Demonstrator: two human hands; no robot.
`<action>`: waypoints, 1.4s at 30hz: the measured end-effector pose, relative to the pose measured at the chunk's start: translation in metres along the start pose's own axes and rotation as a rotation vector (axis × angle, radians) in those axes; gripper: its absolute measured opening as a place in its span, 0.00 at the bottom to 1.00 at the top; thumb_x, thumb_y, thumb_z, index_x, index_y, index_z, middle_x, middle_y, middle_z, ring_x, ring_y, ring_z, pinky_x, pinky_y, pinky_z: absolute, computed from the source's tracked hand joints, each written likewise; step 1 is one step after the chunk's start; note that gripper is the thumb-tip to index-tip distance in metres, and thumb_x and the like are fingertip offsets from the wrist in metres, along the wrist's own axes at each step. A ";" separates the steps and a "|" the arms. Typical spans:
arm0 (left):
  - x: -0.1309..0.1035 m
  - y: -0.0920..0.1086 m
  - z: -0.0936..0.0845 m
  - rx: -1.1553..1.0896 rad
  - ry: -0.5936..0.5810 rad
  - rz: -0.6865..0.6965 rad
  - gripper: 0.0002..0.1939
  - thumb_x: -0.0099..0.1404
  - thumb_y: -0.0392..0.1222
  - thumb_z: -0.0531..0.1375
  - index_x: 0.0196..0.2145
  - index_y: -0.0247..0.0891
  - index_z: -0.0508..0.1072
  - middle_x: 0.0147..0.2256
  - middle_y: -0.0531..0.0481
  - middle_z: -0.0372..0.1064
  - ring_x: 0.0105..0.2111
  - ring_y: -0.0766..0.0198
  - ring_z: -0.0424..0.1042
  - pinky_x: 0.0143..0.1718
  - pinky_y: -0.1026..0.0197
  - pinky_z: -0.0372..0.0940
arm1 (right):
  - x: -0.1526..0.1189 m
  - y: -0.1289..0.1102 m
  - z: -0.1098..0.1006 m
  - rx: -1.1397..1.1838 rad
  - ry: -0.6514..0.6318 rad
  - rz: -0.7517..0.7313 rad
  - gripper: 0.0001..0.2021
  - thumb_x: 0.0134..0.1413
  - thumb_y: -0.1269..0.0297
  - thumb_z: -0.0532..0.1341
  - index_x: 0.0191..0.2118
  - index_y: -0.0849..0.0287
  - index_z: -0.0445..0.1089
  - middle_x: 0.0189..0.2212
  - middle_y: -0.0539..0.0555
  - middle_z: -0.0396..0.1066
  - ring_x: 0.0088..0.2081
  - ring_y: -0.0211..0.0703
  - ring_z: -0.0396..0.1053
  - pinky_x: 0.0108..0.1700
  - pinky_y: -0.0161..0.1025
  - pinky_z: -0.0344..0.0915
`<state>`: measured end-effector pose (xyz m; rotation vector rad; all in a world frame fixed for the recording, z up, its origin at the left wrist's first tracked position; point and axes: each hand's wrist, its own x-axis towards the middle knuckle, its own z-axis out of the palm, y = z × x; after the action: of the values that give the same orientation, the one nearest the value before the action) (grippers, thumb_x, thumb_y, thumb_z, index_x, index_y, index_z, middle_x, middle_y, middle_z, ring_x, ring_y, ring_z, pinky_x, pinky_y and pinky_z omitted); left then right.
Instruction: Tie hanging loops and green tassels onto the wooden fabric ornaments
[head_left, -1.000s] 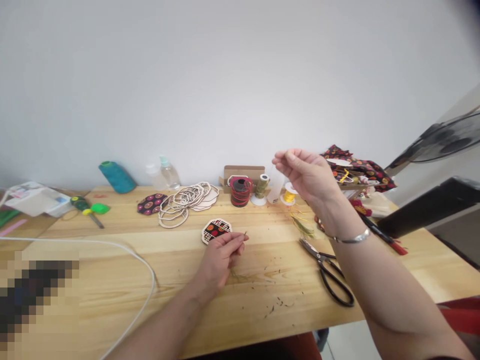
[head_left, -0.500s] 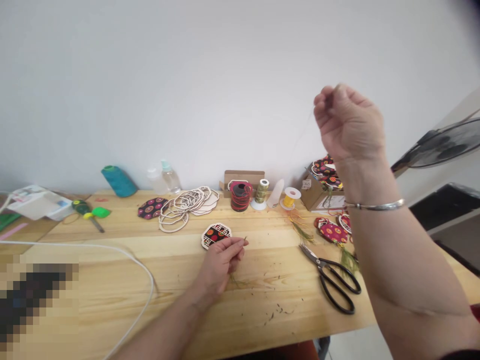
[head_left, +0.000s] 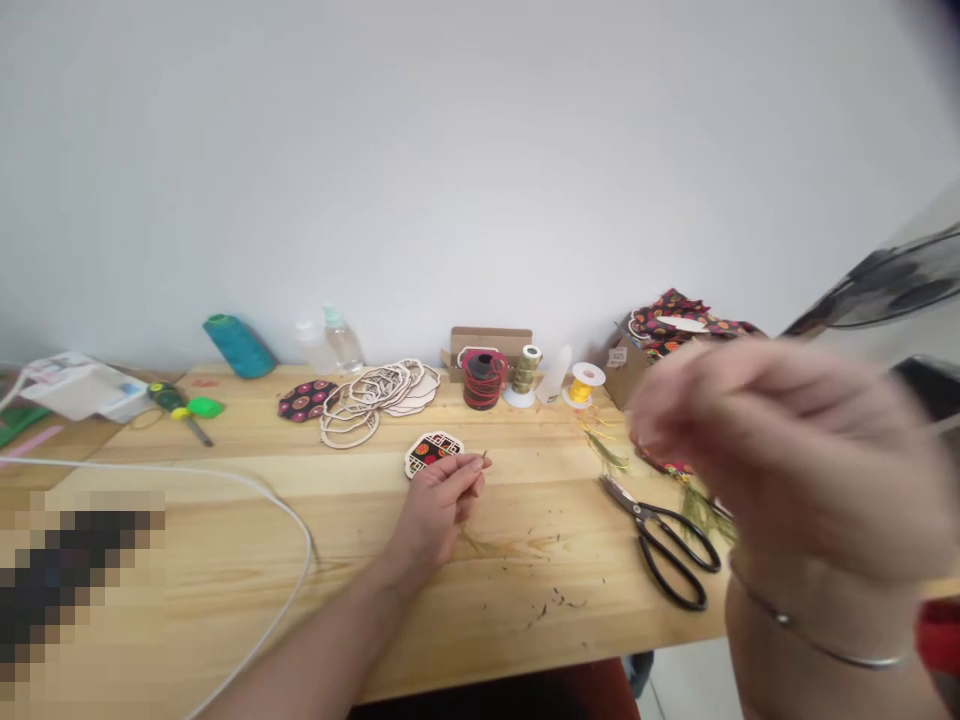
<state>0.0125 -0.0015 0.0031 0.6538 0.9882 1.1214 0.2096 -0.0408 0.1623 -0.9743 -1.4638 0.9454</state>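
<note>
Olive-green threads (head_left: 474,542) were pinched tight in the left hand (head_left: 441,500), which basically hadn't budged. Meanwhile the right hand (head_left: 795,450) had dropped from way up in front of the wall (head_left: 480,180) to a curled blur, so can't tell if it gripped anything. Looked like left anchored, right did the moving. Lattice-edged medallion (head_left: 433,448) lay just past the left fingers; wooden tabletop (head_left: 525,650) had dark clippings (head_left: 556,598) and black-handled scissors (head_left: 637,511).

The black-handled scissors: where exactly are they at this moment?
In the head view, the scissors lie right of centre on the wooden table, between the left hand and the blurred right hand, just below the yellow-green threads.
</note>
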 end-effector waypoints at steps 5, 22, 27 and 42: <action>0.000 0.000 0.001 -0.016 -0.006 0.007 0.14 0.45 0.44 0.69 0.28 0.32 0.75 0.17 0.57 0.61 0.13 0.79 0.49 0.15 0.71 0.39 | -0.008 0.091 0.046 0.352 -0.208 0.451 0.07 0.48 0.62 0.64 0.30 0.61 0.75 0.27 0.54 0.75 0.30 0.37 0.71 0.35 0.36 0.68; 0.003 -0.009 -0.001 0.052 0.032 0.040 0.13 0.49 0.44 0.67 0.28 0.29 0.77 0.25 0.47 0.70 0.14 0.82 0.46 0.15 0.70 0.39 | -0.022 0.161 0.074 0.521 0.141 0.596 0.23 0.35 0.66 0.71 0.38 0.60 0.59 0.23 0.53 0.76 0.25 0.39 0.74 0.26 0.32 0.68; 0.003 -0.010 0.000 0.056 0.007 0.003 0.14 0.49 0.43 0.67 0.29 0.28 0.78 0.21 0.50 0.66 0.14 0.81 0.46 0.15 0.71 0.38 | -0.024 0.161 0.076 0.487 0.149 0.564 0.22 0.36 0.66 0.70 0.36 0.59 0.57 0.23 0.52 0.77 0.24 0.39 0.74 0.26 0.33 0.69; 0.001 -0.007 0.004 0.002 -0.041 -0.089 0.13 0.47 0.42 0.69 0.28 0.29 0.78 0.20 0.49 0.71 0.17 0.72 0.64 0.18 0.69 0.59 | -0.026 0.163 0.081 0.381 0.065 0.544 0.16 0.38 0.68 0.67 0.28 0.57 0.55 0.19 0.48 0.74 0.22 0.37 0.72 0.21 0.29 0.64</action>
<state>0.0187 -0.0030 -0.0011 0.6261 0.9746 1.0256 0.1437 -0.0126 -0.0070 -1.1193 -0.9208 1.5054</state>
